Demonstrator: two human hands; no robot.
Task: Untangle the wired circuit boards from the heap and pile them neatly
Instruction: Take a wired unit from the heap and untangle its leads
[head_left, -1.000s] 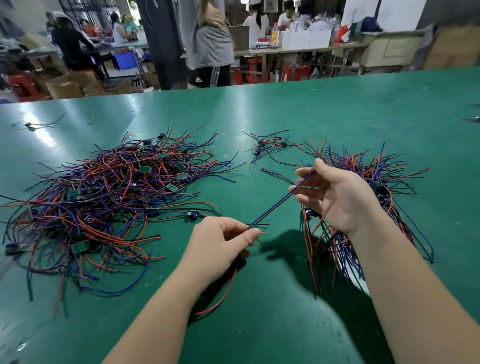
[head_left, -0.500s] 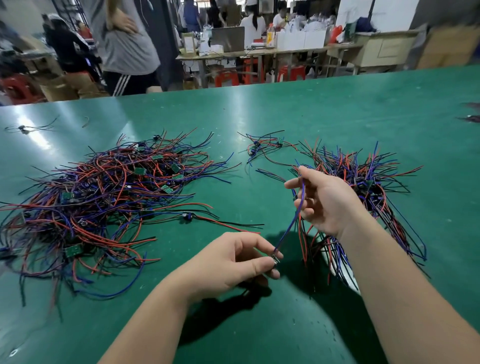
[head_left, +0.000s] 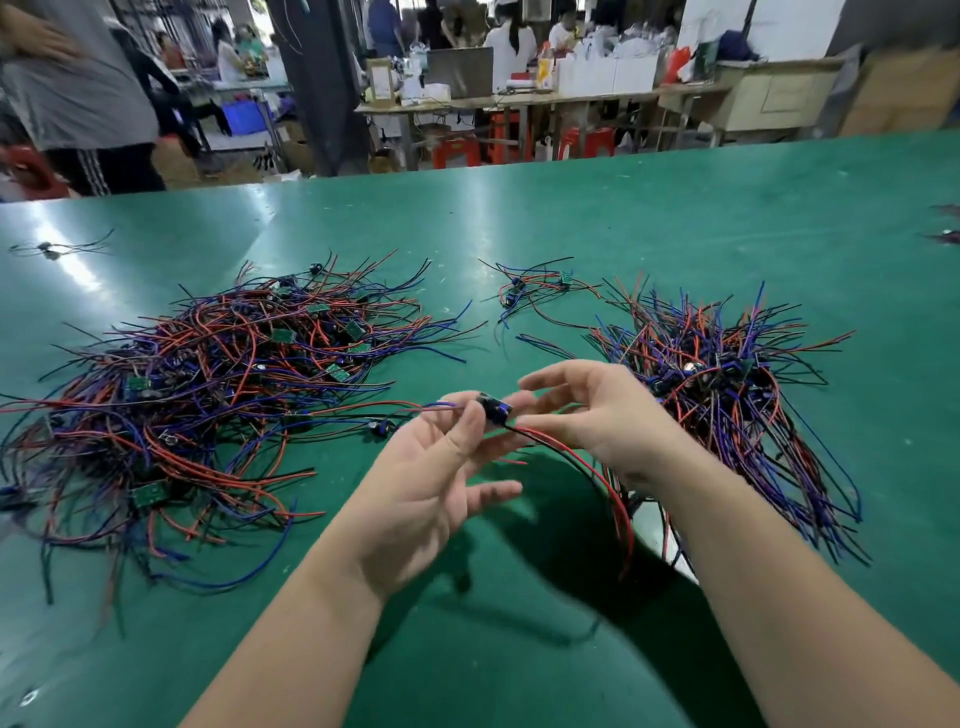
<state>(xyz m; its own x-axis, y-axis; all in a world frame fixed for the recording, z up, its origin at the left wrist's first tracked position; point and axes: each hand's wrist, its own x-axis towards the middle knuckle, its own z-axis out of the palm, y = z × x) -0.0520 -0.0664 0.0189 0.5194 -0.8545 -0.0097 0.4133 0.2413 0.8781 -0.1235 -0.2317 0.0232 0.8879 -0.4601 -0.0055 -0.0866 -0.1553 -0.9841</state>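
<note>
Green mat covers the table (head_left: 519, 675); both bare forearms reach in from the near edge and meet over its middle.

Left hand (head_left: 431, 488): palm up, thumb and forefinger pinching one small board (head_left: 496, 408), other fingers spread loose. Board is held clear of the mat, between the two big bundles. Probably lifted so its leads hang free of the rest.

Right hand (head_left: 602, 421): fingers half curved, tips at the board's right end. Motion blur there; cannot tell whether it grips or only touches.

Red and black wires (head_left: 608, 488) run from the board down under the right wrist towards the mat. A short blue-and-red lead sticks out leftward past the left fingers.

Heap (head_left: 208, 395), left of the hands: wide, loose, wires crossing every way, green boards scattered through it. Plenty left to sort, by the look of it.

Pile (head_left: 727, 395), right of the hands and just beside the right wrist: boards gathered at the centre, leads fanning out both ways. Likely the done stack, so this piece probably goes there, laid the same way.

Small bunch (head_left: 535, 288) lies beyond, apart from both. Stray piece (head_left: 49, 249) far left.

Farthest: workbenches (head_left: 519, 98), red stools (head_left: 457, 150), people standing.
</note>
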